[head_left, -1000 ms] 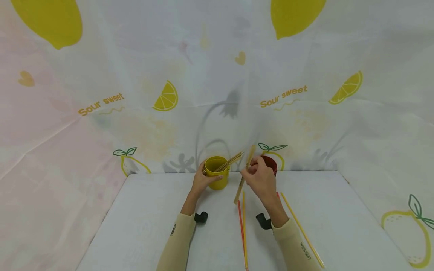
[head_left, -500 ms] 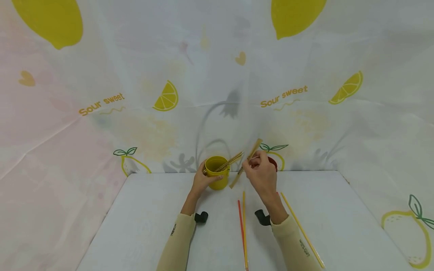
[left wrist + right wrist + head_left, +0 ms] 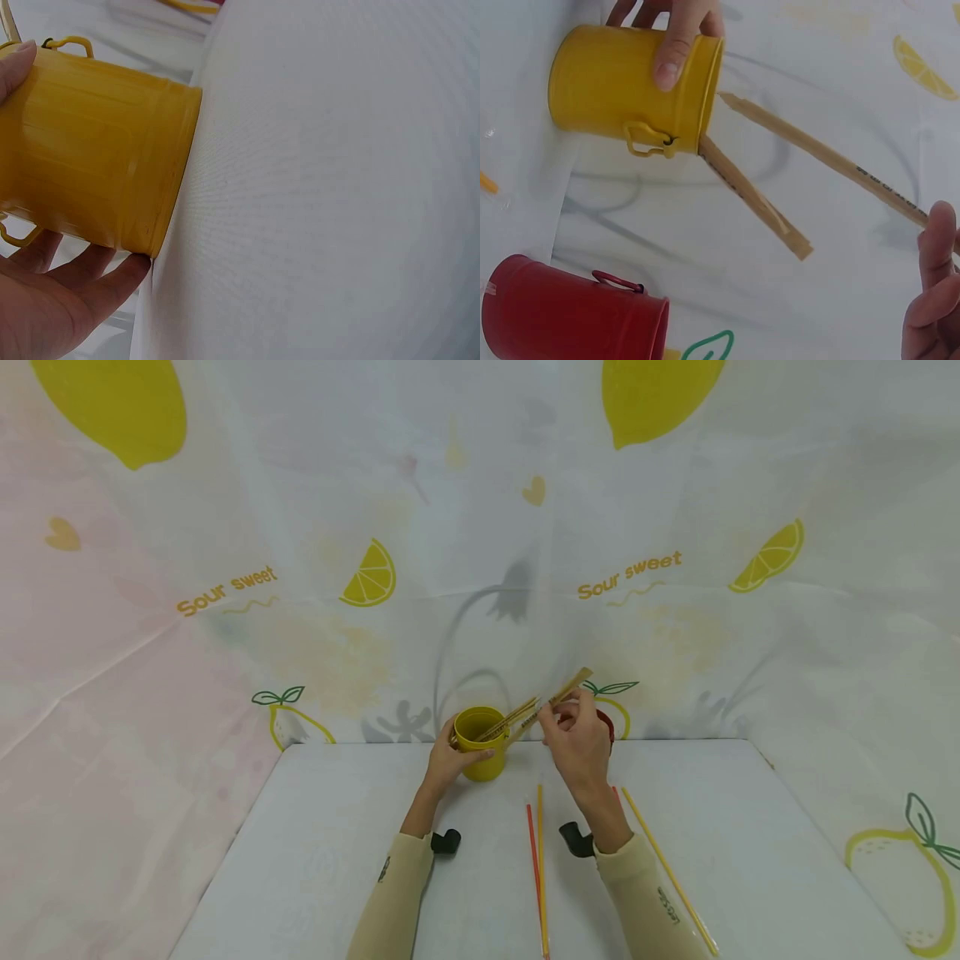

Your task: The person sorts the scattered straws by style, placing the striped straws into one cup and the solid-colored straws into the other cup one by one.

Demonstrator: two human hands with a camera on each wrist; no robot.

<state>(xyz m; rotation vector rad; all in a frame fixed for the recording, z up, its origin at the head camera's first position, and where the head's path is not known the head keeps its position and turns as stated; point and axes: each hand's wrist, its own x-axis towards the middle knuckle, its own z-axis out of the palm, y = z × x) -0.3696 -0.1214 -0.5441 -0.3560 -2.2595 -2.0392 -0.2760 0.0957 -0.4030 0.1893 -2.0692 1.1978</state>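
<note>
- Paper-wrapped stick [image 3: 821, 155]: up in the air, tilted, lower tip just beside the mouth of the yellow bucket [image 3: 607, 82]. Contact with the rim: cannot tell.
- Pinched near mid-length in curled fingers of the right hand [image 3: 579, 743].
- Left hand [image 3: 446, 764]: gripping the yellow bucket, thumb across the near side below the rim, fingers round behind.
- Done, as far as visible: matching sticks [image 3: 757, 199] already in the yellow bucket, bunched and leaning out over the rim. Exact count unclear.
- Left, by judgement: raised stick not yet in; red straw [image 3: 535, 852], yellow straw [image 3: 542, 868] and second yellow straw [image 3: 680, 889] lying unsorted. Probably partway through.
- Sleeve on raised stick: tan, matte, kraft-like, long and flat, dark print along one face.
- Yellow bucket: smooth painted surface, likely metal; round, slightly tapered, with rolled rim and small wire-like side loops.
- Beside it, apart: red bucket [image 3: 577, 311], same form, glossier. Contents hidden.
- Straws: thin, straight, seemingly in clear film.
- Underneath: white table [image 3: 322, 860], faintly textured close up.
- Behind: pale, creased fabric-like backdrop [image 3: 480, 527], lemon prints.
</note>
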